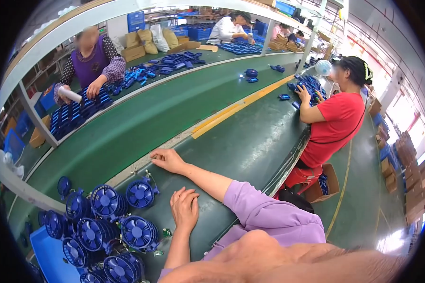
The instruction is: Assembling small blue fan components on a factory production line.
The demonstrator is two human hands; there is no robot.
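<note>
My right hand (169, 161) reaches over the far edge of the green work surface, beside the conveyor belt. Its fingers bend loosely and nothing shows in them. Nearer to me, my left hand (184, 207) rests on the dark green surface with its fingers loosely spread and empty. Left of it stand stacks of round blue fan housings, the closest being one stack (139, 232) and a single fan (140, 193). Small green circuit boards (167, 232) with wires stick out by these fans.
A blue tray (56, 254) lies under the fans at lower left. The green conveyor belt (127, 137) runs past, carrying a few blue parts (251, 73). A co-worker in red (337, 120) handles blue parts at right; others work across the belt. A white shelf post (38, 115) stands at left.
</note>
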